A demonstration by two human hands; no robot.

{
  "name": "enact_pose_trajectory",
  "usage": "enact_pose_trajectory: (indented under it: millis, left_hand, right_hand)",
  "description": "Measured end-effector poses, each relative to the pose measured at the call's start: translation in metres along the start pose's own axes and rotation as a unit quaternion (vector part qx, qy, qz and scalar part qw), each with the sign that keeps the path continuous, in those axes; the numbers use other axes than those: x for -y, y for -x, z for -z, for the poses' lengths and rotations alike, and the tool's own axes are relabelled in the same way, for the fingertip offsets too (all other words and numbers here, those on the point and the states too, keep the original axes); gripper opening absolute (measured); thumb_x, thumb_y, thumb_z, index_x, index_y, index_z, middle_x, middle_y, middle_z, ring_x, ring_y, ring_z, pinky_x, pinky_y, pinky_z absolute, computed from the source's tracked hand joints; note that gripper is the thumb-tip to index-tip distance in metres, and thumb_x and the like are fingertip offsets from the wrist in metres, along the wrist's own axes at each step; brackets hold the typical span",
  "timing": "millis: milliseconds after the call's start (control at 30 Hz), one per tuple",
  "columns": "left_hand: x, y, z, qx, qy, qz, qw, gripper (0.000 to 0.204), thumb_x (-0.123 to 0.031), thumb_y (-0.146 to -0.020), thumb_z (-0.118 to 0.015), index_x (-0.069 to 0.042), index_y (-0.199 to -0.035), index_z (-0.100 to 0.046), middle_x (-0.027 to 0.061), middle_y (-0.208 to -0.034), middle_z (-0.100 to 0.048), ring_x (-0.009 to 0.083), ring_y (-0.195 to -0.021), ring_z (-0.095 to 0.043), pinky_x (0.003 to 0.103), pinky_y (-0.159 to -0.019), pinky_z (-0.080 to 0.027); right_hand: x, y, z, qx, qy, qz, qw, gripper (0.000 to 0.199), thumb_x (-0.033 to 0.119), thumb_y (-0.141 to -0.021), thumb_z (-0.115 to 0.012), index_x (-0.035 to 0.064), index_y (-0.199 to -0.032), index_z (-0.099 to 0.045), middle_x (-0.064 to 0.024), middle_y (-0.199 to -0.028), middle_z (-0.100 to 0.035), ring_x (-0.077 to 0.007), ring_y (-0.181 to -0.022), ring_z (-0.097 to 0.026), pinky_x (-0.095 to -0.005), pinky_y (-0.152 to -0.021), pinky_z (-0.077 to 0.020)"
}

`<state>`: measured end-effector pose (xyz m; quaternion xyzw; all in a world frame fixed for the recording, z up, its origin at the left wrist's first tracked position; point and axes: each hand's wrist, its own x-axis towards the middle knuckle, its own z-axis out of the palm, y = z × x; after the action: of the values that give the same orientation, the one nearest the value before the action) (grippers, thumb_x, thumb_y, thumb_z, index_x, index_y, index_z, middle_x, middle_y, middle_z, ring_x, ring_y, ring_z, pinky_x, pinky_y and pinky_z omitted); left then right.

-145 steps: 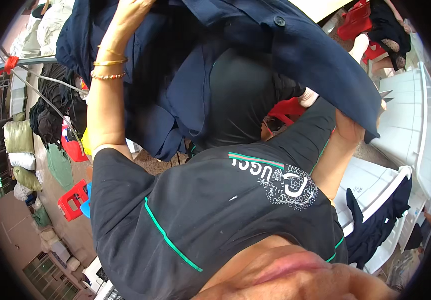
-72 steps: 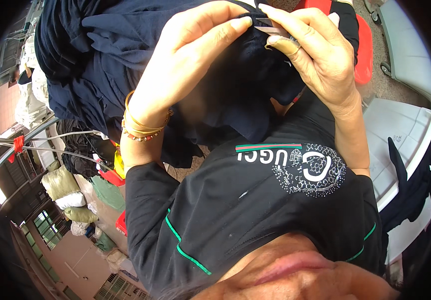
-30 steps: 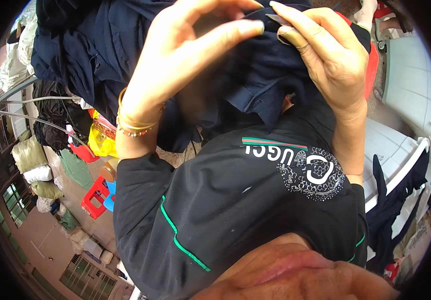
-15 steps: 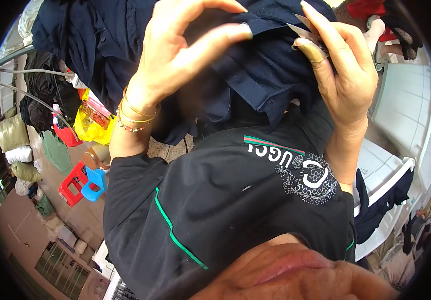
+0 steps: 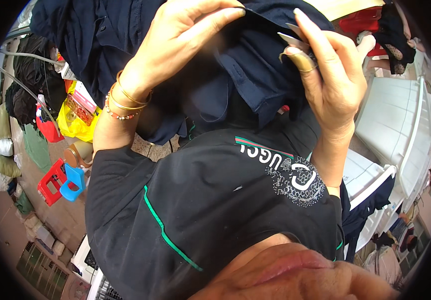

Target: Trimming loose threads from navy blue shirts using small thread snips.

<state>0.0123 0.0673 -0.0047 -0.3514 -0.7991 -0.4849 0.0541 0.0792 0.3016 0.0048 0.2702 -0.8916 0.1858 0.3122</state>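
The left hand (image 5: 183, 35) pinched an edge of a navy-blue cloth garment (image 5: 263, 82) between thumb and fingers. The right hand (image 5: 333, 75) gripped small, pointed metal snips (image 5: 295, 42), blades parted near the cloth, a yellowish cover (image 5: 302, 61) on its thumb. The garment hung before the person's torso. Farther out lay a bright yellow plastic bag (image 5: 73, 122), left, and a whitish plastic bin (image 5: 388, 110), right.

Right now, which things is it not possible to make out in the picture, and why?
Rest of the bladed tool: head view, hidden inside the right hand.
Upper part of the navy garment: head view, cut off by the top edge.
Cloth behind the left hand: head view, covered by it.
Rest of the other person: head view, cut off at upper right.
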Motion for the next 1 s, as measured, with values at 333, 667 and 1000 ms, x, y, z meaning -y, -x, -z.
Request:
enact_pose_trajectory:
  millis: [333,667,1000]
  left_hand:
    - [0.042,-0.003,-0.014,-0.009,0.344,-0.197,0.918,0.012,-0.005,-0.096,-0.062,0.004,-0.102,-0.067,0.0068,-0.095,-0.066,0.0129,-0.089,-0.061,0.024,-0.082,-0.047]
    - [0.044,-0.007,-0.009,-0.015,0.309,-0.245,0.919,0.013,-0.005,-0.095,-0.063,0.003,-0.104,-0.068,0.0059,-0.091,-0.068,0.0130,-0.084,-0.063,0.025,-0.080,-0.049]
    - [-0.006,-0.041,0.029,0.318,-0.217,-0.094,0.918,0.021,-0.011,-0.080,-0.077,-0.001,-0.094,-0.066,0.0107,-0.080,-0.062,0.0304,-0.076,-0.062,0.037,-0.071,-0.049]
  right_hand:
    - [0.007,-0.008,-0.015,0.019,0.005,-0.013,1.000,0.044,0.019,-0.078,-0.081,0.0167,-0.121,-0.072,0.0016,-0.088,-0.064,-0.0107,-0.073,-0.062,-0.0428,-0.096,-0.0408]
    - [0.001,-0.022,-0.026,0.009,-0.064,0.006,0.998,0.038,0.015,-0.079,-0.079,0.0110,-0.117,-0.072,-0.0060,-0.085,-0.063,-0.0170,-0.068,-0.062,-0.0289,-0.062,-0.0500]
    - [-0.025,0.013,0.003,-0.065,-0.225,-0.109,0.966,0.036,0.006,-0.082,-0.075,0.0009,-0.118,-0.069,-0.0097,-0.087,-0.064,-0.0186,-0.074,-0.063,-0.0290,-0.066,-0.0499]
